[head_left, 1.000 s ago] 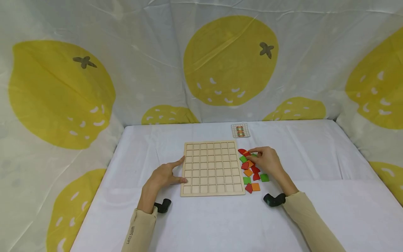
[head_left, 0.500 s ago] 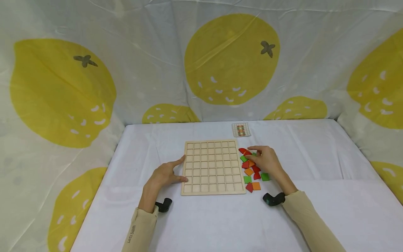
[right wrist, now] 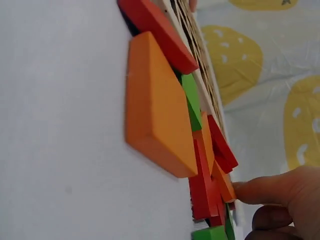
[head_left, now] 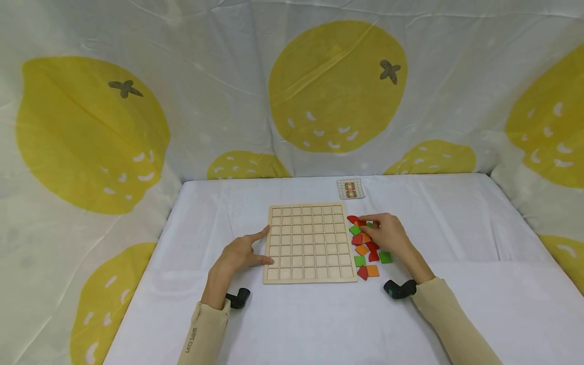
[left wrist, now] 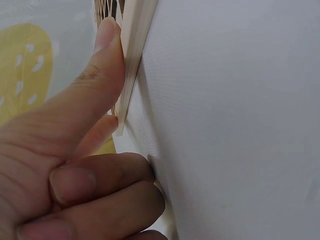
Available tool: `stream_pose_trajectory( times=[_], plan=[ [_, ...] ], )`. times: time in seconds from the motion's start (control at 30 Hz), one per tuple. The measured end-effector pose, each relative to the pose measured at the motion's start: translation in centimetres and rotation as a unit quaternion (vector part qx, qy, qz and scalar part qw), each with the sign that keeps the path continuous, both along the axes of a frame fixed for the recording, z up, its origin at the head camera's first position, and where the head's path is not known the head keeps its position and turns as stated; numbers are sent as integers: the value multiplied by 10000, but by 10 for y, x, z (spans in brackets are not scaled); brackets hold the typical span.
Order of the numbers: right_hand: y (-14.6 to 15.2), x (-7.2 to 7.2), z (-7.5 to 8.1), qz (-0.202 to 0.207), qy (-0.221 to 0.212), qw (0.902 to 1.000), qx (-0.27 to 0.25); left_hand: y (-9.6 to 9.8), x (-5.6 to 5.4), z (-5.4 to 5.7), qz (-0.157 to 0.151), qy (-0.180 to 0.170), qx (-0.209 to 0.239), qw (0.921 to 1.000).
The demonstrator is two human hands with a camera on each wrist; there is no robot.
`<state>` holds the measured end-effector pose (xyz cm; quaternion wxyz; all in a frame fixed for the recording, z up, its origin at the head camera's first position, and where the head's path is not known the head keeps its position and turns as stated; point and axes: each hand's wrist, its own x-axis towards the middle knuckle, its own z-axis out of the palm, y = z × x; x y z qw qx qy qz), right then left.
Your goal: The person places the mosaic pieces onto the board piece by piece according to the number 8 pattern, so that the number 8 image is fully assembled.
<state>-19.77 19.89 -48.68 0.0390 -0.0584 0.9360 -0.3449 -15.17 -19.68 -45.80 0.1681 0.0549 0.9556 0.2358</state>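
Observation:
A wooden grid board [head_left: 308, 244] lies on the white cloth with its squares bare. My left hand [head_left: 238, 252] is at its left side, thumb on the rim and index finger against the edge. In the left wrist view the other fingers [left wrist: 107, 200] are bent beside the board. My right hand [head_left: 387, 233] reaches into a pile of red, orange and green tiles at the board's right. Its thumb and index finger straddle tiles near the pile's far end. In the right wrist view a fingertip touches an orange tile [right wrist: 223, 182]; whether it is pinched is hidden.
A small pattern card [head_left: 350, 189] lies behind the board's far right corner. Loose tiles, among them an orange square [head_left: 372, 270] and a green one [head_left: 385, 257], lie at the near end of the pile. A lemon-print cloth [head_left: 337, 86] hangs behind the table.
Almost nothing moves. The left hand stays on the board's edge, and the right thumb and index finger stay at the far tiles with only slight motion. The view shifts slightly.

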Motion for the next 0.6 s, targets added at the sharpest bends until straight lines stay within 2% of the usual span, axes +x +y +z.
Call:
stream_pose_trajectory(
  times=[0.1, 0.6],
  plan=[
    [1, 0, 3, -56, -89, 9999, -23, 0, 0, 1, -24, 12, 14, 10000],
    [7, 0, 1, -330, 160, 9993, 101, 0, 1, 2, 54, -10, 60, 10000]
  ],
)
